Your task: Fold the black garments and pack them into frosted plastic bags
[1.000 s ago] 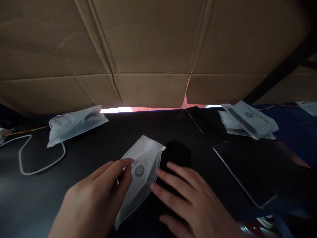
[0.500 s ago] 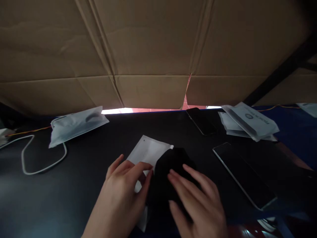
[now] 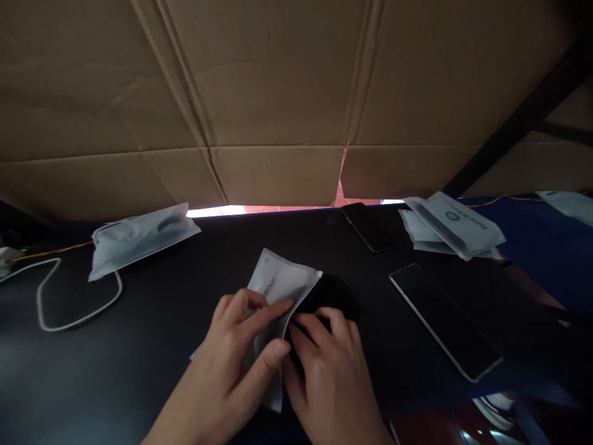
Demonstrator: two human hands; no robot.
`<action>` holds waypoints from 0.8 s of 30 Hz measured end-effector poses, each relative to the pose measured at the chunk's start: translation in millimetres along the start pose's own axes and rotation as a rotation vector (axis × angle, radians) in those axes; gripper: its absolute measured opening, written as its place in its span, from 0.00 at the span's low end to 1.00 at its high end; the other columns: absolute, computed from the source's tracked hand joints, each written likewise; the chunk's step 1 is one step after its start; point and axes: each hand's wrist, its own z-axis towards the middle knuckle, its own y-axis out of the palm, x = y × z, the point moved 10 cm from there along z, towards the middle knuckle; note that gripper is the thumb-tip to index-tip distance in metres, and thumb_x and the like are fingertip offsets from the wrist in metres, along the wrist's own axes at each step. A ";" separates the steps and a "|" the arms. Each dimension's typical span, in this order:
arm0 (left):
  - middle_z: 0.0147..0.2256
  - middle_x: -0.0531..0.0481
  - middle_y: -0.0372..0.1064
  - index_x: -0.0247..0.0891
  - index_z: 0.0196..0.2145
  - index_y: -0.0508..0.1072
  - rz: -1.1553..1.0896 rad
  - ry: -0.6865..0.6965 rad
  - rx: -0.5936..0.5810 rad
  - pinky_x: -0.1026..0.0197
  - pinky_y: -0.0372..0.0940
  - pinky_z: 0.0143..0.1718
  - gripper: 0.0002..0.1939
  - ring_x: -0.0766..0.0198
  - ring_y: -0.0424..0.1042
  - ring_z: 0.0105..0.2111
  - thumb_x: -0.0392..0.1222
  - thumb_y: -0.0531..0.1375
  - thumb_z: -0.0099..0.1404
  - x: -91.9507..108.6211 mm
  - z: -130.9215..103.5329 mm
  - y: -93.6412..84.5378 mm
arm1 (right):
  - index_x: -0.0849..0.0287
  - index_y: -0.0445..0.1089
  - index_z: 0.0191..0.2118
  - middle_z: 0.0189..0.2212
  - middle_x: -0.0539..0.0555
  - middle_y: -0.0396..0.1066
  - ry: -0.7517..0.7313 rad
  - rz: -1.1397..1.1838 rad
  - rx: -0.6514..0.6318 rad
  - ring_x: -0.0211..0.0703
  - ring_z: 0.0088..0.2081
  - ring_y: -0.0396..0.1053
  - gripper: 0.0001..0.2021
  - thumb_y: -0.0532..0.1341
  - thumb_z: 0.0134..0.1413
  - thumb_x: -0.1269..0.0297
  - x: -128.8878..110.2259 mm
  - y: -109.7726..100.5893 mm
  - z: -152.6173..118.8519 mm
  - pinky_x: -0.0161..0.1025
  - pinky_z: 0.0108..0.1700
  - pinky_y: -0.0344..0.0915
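Translucent white plastic pouch with dark printing [image 3: 287,278] lies at the lower centre of the frame on a black table [image 3: 46,377], its slanting mouth facing right and a small white slider at the mouth's upper corner. Lying over it from the lower left, the left hand [image 3: 227,358] has its thumb and index finger apart, both tips near the mouth; whether they grip the plastic I cannot tell. On the other side, the right hand [image 3: 331,364] has its fingers bent and close together at the mouth, against a soft-looking black item [image 3: 340,293]. Its fingertips are partly hidden, so I cannot tell whether they are clamped on that item. How far the item reaches into the pouch is also hidden.

Right of centre, a small black phone [image 3: 368,227] lies near the far edge of the table, and a larger dark phone with a pale rim [image 3: 445,321] lies nearer. Beyond the larger phone, at the right of the frame, printed whitish pouches [image 3: 467,222] overlap in a pile. At the left, a filled whitish pouch [image 3: 146,238] lies beside a looped white cable [image 3: 69,327]. Creased brown cardboard [image 3: 278,93] spans the top, and a white-and-dark shoe [image 3: 495,408] shows at the lower right.
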 end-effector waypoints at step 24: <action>0.78 0.40 0.50 0.45 0.82 0.35 0.262 0.230 -0.086 0.23 0.34 0.72 0.37 0.43 0.49 0.78 0.61 0.40 0.84 1.5 -9.1 38.4 | 0.57 0.81 0.58 0.52 0.54 0.84 -0.281 0.187 -0.320 0.55 0.59 0.76 0.14 0.63 0.72 0.67 -22.0 41.2 -6.9 0.50 0.63 0.73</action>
